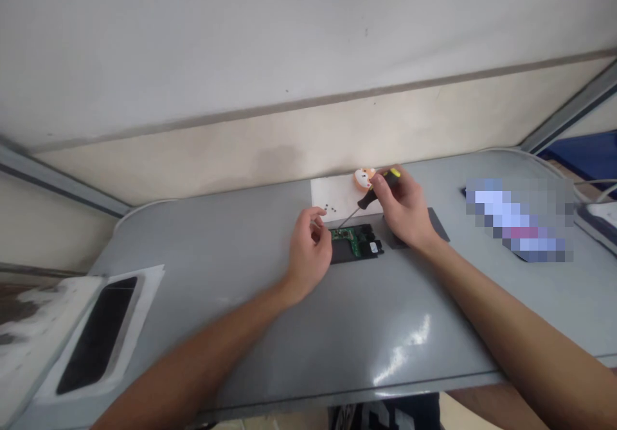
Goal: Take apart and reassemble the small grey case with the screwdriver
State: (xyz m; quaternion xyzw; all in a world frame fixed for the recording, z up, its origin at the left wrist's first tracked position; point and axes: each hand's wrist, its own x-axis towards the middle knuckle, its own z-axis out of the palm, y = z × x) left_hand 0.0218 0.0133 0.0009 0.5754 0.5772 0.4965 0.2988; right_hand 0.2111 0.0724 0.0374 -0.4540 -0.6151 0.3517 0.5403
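An opened phone (357,250) lies on the grey table, its green circuit board bared along the top and right side. My left hand (311,250) is closed around its left end, with the fingers curled and that end hidden behind them. In my right hand (407,211) is a screwdriver (369,198) with a black and yellow handle. It slants down to the left, and its tip meets the upper part of the board. Just beyond the phone, several tiny dark screws (330,209) lie on a white sheet (332,190). A flat dark panel (438,224) is partly covered by my right hand.
On the sheet, beside the screwdriver, sits a small orange and white animal-face object (364,178). A dark-screened phone (99,333) rests on white paper at the left. Toward the right is a blurred-out device (515,221). A pale wall (231,141) rises behind the table.
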